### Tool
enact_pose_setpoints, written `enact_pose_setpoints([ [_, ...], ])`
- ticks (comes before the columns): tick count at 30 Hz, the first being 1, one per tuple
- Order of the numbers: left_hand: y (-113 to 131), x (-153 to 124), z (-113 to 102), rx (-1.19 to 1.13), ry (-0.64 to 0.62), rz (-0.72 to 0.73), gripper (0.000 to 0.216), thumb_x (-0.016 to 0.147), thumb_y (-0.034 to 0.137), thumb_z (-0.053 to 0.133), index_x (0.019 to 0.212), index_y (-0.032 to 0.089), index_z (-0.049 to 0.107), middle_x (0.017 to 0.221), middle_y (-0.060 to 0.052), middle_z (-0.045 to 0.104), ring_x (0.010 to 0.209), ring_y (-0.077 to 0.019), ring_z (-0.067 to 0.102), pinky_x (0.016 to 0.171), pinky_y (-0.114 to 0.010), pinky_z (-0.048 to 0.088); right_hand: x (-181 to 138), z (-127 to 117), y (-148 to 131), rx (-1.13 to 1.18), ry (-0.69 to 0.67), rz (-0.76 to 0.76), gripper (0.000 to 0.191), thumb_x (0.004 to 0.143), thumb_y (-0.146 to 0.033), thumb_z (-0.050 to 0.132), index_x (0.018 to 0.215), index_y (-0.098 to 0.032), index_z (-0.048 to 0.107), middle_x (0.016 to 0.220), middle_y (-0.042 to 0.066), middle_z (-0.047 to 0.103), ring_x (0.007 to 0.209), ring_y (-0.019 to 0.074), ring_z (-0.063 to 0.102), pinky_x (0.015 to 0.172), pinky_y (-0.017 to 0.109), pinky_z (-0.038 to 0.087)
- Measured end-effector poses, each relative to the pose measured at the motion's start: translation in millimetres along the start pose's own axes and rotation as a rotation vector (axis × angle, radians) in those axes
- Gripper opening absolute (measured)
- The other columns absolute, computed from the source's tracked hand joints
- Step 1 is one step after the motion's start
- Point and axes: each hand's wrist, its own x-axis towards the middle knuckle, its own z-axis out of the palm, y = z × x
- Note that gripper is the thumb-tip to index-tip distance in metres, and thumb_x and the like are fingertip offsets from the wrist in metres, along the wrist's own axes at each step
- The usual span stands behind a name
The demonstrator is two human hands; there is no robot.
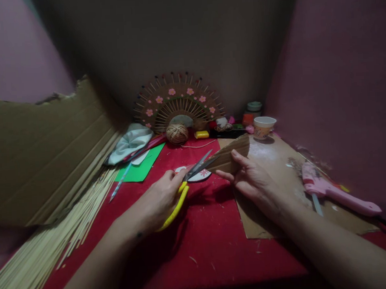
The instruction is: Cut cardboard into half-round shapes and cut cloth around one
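Observation:
My left hand [161, 197] is closed round the yellow handles of a pair of scissors [194, 172], whose blades point right and are open against a brown cardboard piece [232, 156]. My right hand [248, 178] pinches that cardboard piece from below and holds it above the red cloth [200, 238]. Under the blades lies a small white piece with a pink flower [202, 174].
A pink glue gun [329, 192] lies on a cardboard sheet [276, 158] at the right. A large cardboard sheet [46, 155] and bamboo sticks [56, 235] fill the left. At the back stand a decorated fan [178, 100], a twine ball [177, 133], a paper cup [264, 127] and green paper [142, 166].

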Motion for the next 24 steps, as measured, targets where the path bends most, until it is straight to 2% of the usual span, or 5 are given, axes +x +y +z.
enact_pose_setpoints([
  [14, 0, 0, 0, -0.027, -0.011, -0.004, 0.054, 0.088, 0.024, 0.035, 0.140, 0.027, 0.021, 0.093, -0.006, 0.046, 0.072, -0.0147, 0.050, 0.067, -0.029, 0.045, 0, 0, 3, -0.034, -0.012, 0.009, 0.020, 0.065, -0.019, 0.073, 0.081, -0.022, 0.063, 0.081, 0.000, 0.069, 0.089, 0.0227, 0.061, 0.078, 0.050, 0.052],
  [19, 3, 0, -1, 0.010, -0.036, -0.010, 0.057, 0.087, 0.020, 0.033, 0.141, 0.027, 0.016, 0.100, -0.008, 0.050, 0.080, -0.0182, 0.055, 0.072, -0.034, 0.046, 0, -1, 4, -0.046, -0.015, 0.008, 0.020, 0.065, -0.021, 0.074, 0.081, -0.022, 0.062, 0.081, 0.000, 0.069, 0.090, 0.0228, 0.060, 0.077, 0.048, 0.052],
  [24, 10, -1, -3, 0.056, -0.036, -0.033, 0.055, 0.088, 0.017, 0.029, 0.141, 0.025, 0.018, 0.117, -0.014, 0.050, 0.098, -0.0236, 0.057, 0.079, -0.037, 0.046, -1, -1, 4, -0.056, -0.016, -0.005, 0.020, 0.066, -0.020, 0.073, 0.083, -0.023, 0.063, 0.081, -0.001, 0.069, 0.091, 0.0218, 0.060, 0.077, 0.048, 0.052],
])
